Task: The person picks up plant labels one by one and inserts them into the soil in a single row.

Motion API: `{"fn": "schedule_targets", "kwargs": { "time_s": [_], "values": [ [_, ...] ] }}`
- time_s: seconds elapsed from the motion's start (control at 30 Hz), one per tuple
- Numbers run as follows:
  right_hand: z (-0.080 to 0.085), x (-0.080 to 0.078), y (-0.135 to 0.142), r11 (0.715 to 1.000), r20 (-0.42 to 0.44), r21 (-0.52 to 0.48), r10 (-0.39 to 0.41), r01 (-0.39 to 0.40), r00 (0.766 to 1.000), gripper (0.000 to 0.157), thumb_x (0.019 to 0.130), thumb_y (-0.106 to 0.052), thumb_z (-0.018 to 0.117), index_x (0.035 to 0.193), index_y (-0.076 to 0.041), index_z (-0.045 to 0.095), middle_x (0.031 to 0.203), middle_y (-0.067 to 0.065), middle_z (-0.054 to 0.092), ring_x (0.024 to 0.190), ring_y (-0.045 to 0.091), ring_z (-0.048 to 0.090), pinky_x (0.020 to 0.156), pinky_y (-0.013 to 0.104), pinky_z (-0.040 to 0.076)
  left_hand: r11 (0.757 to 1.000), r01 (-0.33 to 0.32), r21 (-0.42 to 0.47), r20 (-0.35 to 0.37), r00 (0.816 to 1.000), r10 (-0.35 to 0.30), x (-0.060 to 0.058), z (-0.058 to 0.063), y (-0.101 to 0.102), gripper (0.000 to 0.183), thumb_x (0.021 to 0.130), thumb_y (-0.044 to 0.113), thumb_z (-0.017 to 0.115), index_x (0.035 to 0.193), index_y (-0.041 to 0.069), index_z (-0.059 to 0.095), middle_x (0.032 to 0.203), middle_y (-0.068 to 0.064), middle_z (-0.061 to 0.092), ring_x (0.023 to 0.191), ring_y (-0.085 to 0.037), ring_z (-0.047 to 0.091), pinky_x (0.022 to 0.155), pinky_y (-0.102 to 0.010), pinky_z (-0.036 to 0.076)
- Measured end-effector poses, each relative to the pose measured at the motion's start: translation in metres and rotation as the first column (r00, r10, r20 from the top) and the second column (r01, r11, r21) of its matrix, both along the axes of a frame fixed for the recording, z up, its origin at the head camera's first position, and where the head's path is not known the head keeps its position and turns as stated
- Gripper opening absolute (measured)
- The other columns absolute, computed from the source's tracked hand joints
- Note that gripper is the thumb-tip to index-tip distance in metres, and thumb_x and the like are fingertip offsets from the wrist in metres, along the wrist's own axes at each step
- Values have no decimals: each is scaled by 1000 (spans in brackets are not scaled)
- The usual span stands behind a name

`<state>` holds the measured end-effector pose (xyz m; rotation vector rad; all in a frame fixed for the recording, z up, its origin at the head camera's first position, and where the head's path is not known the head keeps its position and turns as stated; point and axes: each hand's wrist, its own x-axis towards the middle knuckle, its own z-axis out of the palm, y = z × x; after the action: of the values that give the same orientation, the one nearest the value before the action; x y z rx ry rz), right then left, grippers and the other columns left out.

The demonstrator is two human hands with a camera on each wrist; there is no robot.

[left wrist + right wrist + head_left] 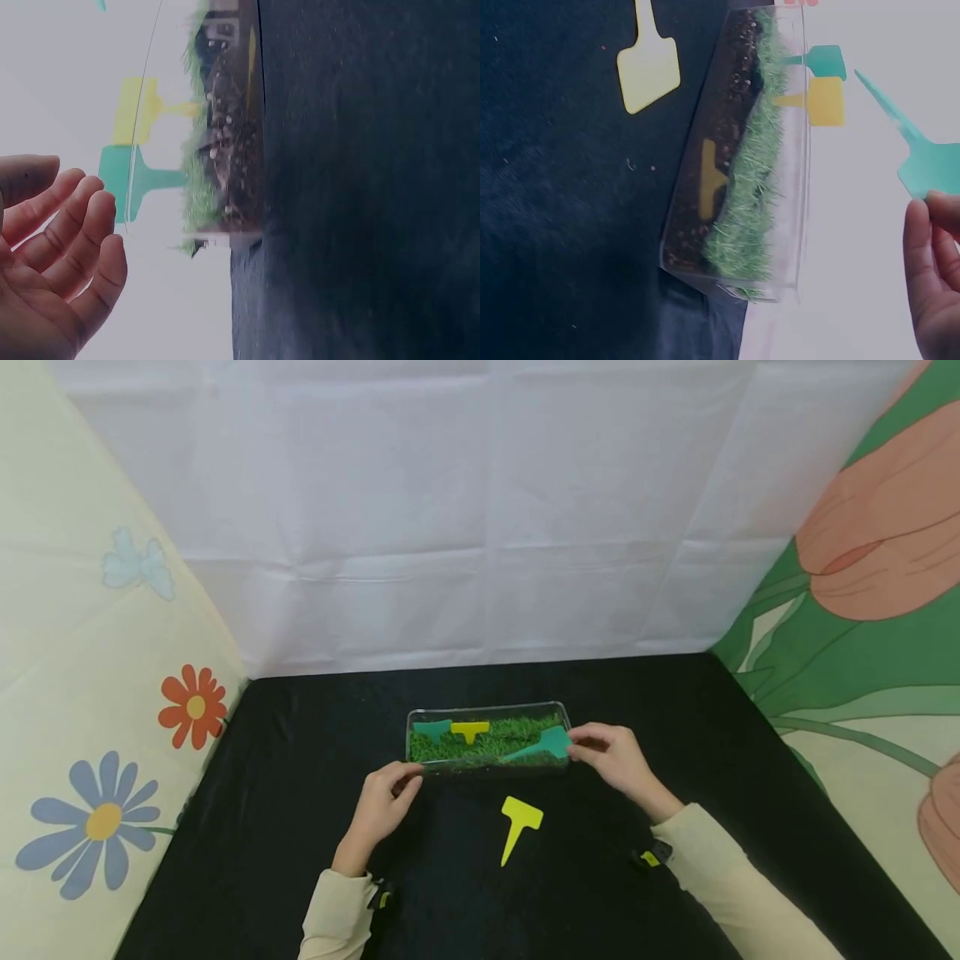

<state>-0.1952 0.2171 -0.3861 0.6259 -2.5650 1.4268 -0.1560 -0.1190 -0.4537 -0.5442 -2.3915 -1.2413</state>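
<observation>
Cream sleeves (337, 910) are sitting closest to the lens, both forearms reaching over the black worktop (457, 902). Right hand (618, 762) is pinching a loose teal marker (556, 741) by its head, thumb against fingers. Stem is pointing down-left; marker is hanging over the right end of the clear container (465, 768), and the right wrist view is showing its tip free of the turf. Left hand (377, 806) is grasping nothing: fingers loosely bent, resting near the container's front-left corner. Can't tell if the fingertips are touching the wall.

Container is holding dark soil (225, 150) with grass (513, 729) on top. Two markers are already standing in it toward the left: planted teal marker (432, 730) at the end, planted yellow marker (470, 729) right next to it. Spare yellow marker (522, 814) is lying flat on the worktop in front of the container, not in hand.

Status, my read: about halfway. Two in, one in hand and not yet seated, one waiting. Right half of the grass is looking bare of planted markers, so both remaining ones are probably belonging there.
</observation>
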Motion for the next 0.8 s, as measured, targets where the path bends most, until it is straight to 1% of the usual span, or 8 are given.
{"fn": "schedule_targets", "kwargs": {
  "time_s": [0.07, 0.1, 0.27, 0.33, 0.43, 0.57, 0.73, 0.8],
  "values": [
    [6, -1, -1, 1000, -12, 15, 4, -4, 1000, 15, 79, 5, 66, 94, 6, 67, 87, 17, 66, 68, 8, 62, 62, 25, 52, 1000, -12, 10, -9, 1000, 12, 0, -1, -4, 13, 80, -4, 65, 93, -2, 67, 72, 0, 58, 57, -6, 48, 50, -22, 43],
    [10, 0, -2, 1000, -16, 17, 10, -10, 1000, 16, 79, 6, 65, 94, 7, 66, 87, 17, 65, 68, 11, 63, 62, 27, 52, 1000, -18, 14, -15, 1000, 18, 0, -1, -5, 13, 80, -4, 65, 93, -2, 67, 72, 0, 58, 56, -6, 48, 50, -22, 43],
    [33, 5, -10, 999, -65, 44, 25, -23, 998, 16, 78, 10, 63, 94, 10, 65, 87, 21, 64, 67, 25, 63, 60, 27, 52, 999, -33, 35, -54, 998, 35, -1, -3, -12, 12, 80, -5, 64, 91, -3, 68, 71, -1, 59, 55, -5, 48, 49, -22, 43],
    [40, 7, -13, 997, -85, 71, 18, -12, 996, 16, 78, 10, 63, 94, 11, 66, 86, 20, 64, 66, 26, 62, 59, 23, 51, 998, -36, 48, -67, 997, 39, -2, -4, -14, 12, 80, -5, 64, 91, -3, 67, 71, -1, 59, 55, -5, 47, 48, -22, 43],
    [46, 6, -15, 996, -103, 91, 12, -2, 995, 15, 78, 10, 63, 93, 11, 66, 86, 20, 64, 66, 27, 62, 58, 21, 50, 996, -44, 74, -80, 996, 50, -3, -6, -17, 12, 80, -6, 64, 90, -3, 67, 72, -2, 60, 55, -5, 47, 48, -22, 43],
    [46, 1, -14, 995, -143, 101, 24, -10, 989, 14, 78, 11, 63, 92, 11, 66, 86, 21, 64, 68, 21, 62, 58, 20, 49, 993, -56, 103, -98, 993, 66, -4, -9, -20, 12, 80, -6, 63, 90, -4, 67, 73, -4, 61, 56, -6, 48, 49, -23, 43],
    [31, -16, -7, 993, -180, 121, 34, -12, 983, 16, 78, 8, 65, 94, 6, 68, 88, 16, 65, 72, 15, 62, 60, 18, 49, 991, -72, 115, -107, 991, 85, -3, -11, -23, 12, 79, -7, 63, 91, -5, 67, 75, -6, 63, 58, -7, 50, 50, -24, 44],
    [24, -23, -5, 992, -183, 128, 33, -9, 983, 18, 79, 5, 65, 96, 3, 69, 90, 13, 65, 73, 15, 62, 62, 18, 49, 990, -82, 118, -111, 989, 96, -3, -11, -24, 11, 80, -6, 63, 91, -5, 67, 76, -8, 63, 59, -8, 51, 51, -24, 45]
  ]
}}
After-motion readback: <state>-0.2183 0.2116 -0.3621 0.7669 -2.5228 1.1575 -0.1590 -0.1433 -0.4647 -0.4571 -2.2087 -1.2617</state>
